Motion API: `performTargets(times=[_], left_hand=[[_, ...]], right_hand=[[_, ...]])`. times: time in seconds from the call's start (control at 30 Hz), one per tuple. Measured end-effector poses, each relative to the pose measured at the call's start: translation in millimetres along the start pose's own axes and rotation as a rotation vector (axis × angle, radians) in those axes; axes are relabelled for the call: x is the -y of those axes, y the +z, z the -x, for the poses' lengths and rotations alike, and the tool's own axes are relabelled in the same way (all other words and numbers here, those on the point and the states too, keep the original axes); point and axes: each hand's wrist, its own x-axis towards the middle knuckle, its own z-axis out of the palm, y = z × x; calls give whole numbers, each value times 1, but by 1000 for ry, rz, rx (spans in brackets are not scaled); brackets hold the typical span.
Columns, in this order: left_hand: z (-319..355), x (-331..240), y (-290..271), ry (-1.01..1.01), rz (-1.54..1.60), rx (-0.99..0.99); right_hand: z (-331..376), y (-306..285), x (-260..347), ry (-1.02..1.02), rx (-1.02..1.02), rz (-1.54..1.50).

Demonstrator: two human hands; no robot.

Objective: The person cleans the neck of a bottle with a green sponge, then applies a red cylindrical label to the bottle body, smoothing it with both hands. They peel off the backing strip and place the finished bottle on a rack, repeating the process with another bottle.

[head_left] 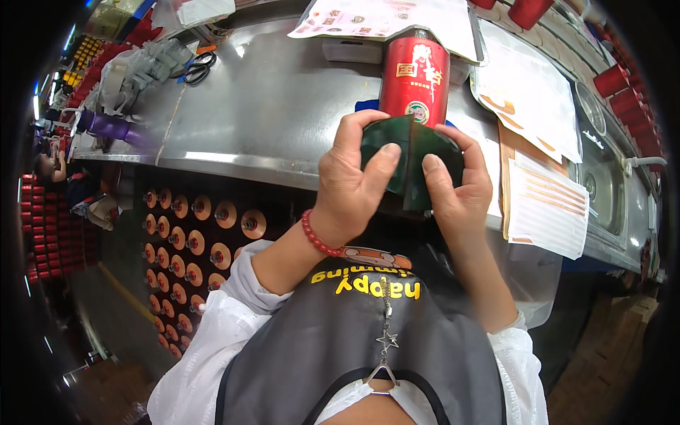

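Observation:
Both my hands are raised at the near edge of the metal bench around a dark green, glossy piece [419, 152] with rounded sides and a straight ridge down its middle. My left hand [352, 166] pinches its left side between thumb and fingers. On the right side, my right hand [459, 177] grips it the same way. I cannot tell what kind of thing it is, or whether it is one part or two. Just beyond it is a red bottle [416, 74] with white and gold markings, its near end partly hidden by the green piece. Something blue [367, 105] shows under the bottle.
Printed sheets [386, 18] lie behind the bottle, and more sheets [545, 202] rest at the right, near a sink [605, 184]. Black scissors [200, 68] lie at the bench's left. Below the bench stand several rows of red bottles [224, 214] with pale round tops.

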Motion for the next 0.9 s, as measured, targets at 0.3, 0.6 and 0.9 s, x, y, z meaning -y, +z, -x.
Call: performTargets(times=[0.3, 0.6, 0.9], left_hand=[[-4, -6, -5, 7, 69, 42], [-12, 1, -10, -120, 286, 105], [-39, 2, -44, 852, -585, 286]], right_hand=[[-3, -8, 9, 125, -18, -172], [-9, -10, 6, 119, -5, -145], [-31, -43, 5, -650, 280, 677]])
